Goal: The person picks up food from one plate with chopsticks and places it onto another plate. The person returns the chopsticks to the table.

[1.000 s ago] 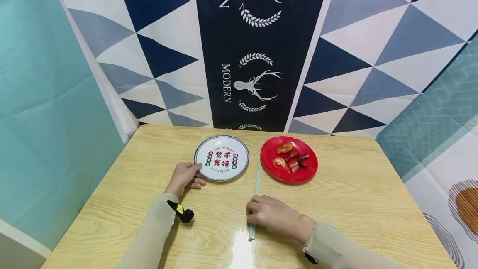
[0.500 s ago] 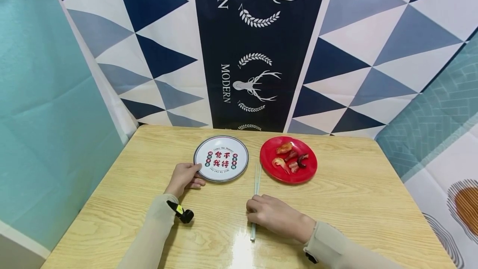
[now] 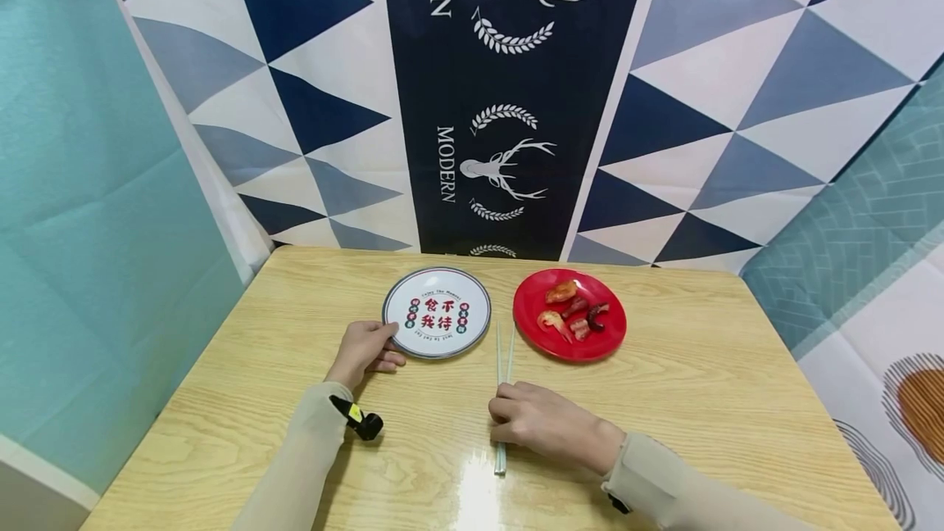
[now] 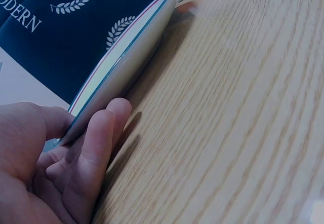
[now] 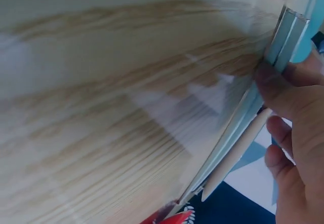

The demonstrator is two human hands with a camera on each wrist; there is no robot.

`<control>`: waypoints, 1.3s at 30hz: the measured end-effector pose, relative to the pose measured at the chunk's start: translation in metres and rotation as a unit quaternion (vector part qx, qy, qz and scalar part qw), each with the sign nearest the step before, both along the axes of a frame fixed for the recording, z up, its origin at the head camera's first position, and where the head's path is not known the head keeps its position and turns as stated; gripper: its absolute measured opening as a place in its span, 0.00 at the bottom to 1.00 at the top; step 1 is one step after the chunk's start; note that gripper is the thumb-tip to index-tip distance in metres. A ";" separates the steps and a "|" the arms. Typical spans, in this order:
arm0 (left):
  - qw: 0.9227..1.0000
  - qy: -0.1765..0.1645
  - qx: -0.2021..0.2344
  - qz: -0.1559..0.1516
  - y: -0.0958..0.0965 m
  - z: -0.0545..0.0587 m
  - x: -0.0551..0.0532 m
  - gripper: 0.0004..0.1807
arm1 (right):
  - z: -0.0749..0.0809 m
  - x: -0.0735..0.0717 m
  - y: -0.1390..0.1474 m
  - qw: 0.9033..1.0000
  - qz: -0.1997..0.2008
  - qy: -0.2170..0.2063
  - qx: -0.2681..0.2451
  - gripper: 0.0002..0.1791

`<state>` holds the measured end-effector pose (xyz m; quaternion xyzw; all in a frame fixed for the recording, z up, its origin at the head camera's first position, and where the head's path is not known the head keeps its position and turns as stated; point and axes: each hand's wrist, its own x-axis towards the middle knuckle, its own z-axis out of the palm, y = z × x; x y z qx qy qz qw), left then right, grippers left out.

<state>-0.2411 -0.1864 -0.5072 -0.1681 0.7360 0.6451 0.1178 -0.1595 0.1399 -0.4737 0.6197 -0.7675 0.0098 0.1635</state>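
Two pale green chopsticks [image 3: 501, 459] lie low over the table, pinched between the thumb and fingers of my right hand [image 3: 549, 426]. Their near ends sit side by side, while the far tips stand slightly apart. In the right wrist view the thumb presses on the chopsticks [image 5: 235, 125] near their thick ends. On the left, my left hand [image 3: 363, 351] grips the near-left rim of a white plate [image 3: 401, 334] with red and green lettering. The thumb lies over the plate's rim [image 4: 121, 62] in the left wrist view, with fingers below and beside it.
A red plate [image 3: 534, 333] stands at the back right, holding several pieces of food, among them a shrimp-like piece [image 3: 555, 324]. The wooden table [image 3: 701, 383] ends at a patterned cloth wall [image 3: 516, 105] behind; teal cloth [image 3: 111, 228] hangs on the left.
The far tips of the chopsticks have spread apart, the left one swinging leftward. My right hand has barely shifted, and my left hand and both plates have stayed in place.
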 end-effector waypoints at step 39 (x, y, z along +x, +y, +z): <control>1.000 -0.004 0.002 0.009 0.001 0.001 0.001 0.17 | 0.063 -0.011 0.006 0.964 0.000 0.031 -0.263 0.12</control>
